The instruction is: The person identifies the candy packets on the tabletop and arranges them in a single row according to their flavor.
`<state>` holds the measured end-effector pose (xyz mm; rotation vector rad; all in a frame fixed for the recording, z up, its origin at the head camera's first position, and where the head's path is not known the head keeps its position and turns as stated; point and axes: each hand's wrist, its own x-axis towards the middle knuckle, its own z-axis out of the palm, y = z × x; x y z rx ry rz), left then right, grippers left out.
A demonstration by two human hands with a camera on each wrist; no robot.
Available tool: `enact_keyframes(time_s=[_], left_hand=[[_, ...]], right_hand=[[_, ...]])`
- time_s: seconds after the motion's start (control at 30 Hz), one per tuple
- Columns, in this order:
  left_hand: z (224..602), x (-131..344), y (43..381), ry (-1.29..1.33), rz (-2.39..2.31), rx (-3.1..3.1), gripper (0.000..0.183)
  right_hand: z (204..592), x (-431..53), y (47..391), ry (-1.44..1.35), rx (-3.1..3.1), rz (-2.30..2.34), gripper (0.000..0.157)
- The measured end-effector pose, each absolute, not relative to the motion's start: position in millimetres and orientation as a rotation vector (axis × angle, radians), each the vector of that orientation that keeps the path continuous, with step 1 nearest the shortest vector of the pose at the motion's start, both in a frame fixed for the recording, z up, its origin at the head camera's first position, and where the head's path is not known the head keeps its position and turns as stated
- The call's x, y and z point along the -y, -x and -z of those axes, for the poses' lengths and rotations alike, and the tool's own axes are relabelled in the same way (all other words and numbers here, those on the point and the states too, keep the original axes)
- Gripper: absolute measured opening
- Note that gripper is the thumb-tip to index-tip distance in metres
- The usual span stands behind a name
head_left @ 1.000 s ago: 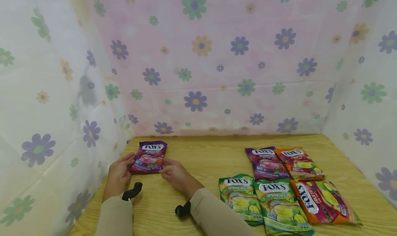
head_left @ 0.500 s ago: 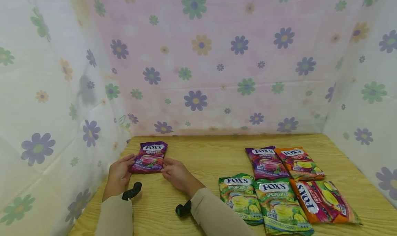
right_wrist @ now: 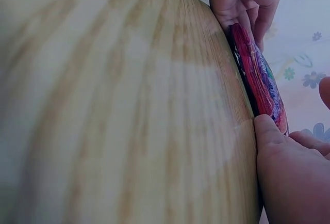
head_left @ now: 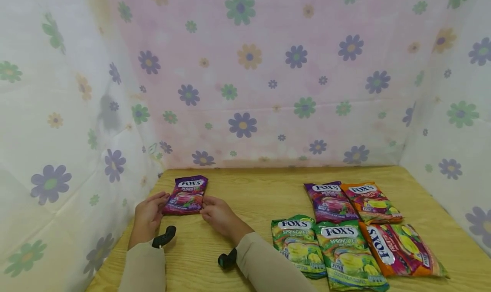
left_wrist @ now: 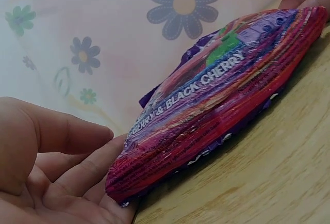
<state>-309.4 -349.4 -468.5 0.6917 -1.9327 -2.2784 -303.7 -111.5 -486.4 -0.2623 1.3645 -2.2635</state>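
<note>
A purple Fox's Berries candy bag (head_left: pixel 186 196) lies face up at the far left of the table, its lettering facing the person. At its left edge is my left hand (head_left: pixel 147 215); in the left wrist view, the fingers (left_wrist: pixel 90 170) reach against the bag's lower corner, and the thumb stays off its face. My right hand (head_left: pixel 220 215) touches the opposite edge with its fingertips. In the right wrist view, one digit of the right hand (right_wrist: pixel 294 177) lies low along the table, against the end of the bag (right_wrist: pixel 260 82). The undersides of both hands are hidden.
At the right lie another purple Berries bag (head_left: pixel 331 202), an orange Fruits bag (head_left: pixel 371 202), a second Fruits bag (head_left: pixel 402 249) turned sideways, and two green Spring Tea bags (head_left: pixel 298 246) (head_left: pixel 350 255). Flowered cloth (head_left: pixel 268 91) walls the wooden table (head_left: pixel 245 185) at back and sides.
The Berries bag between my hands has shifted very slightly to the right, both hands staying at its edges. The other bags have kept their places.
</note>
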Motion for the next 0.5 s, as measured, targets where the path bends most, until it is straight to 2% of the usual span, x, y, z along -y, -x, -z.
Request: enact_keyframes(time_s=[0.3,0.5], left_hand=[[466,344,309,-0.713,2.313,1.860,0.051],[454,336,313,-0.725,2.281,1.724,0.051]], right_hand=[[487,108,300,0.236,-1.451,2.234,0.065],[482,99,303,0.324,-1.723,2.062,0.056]])
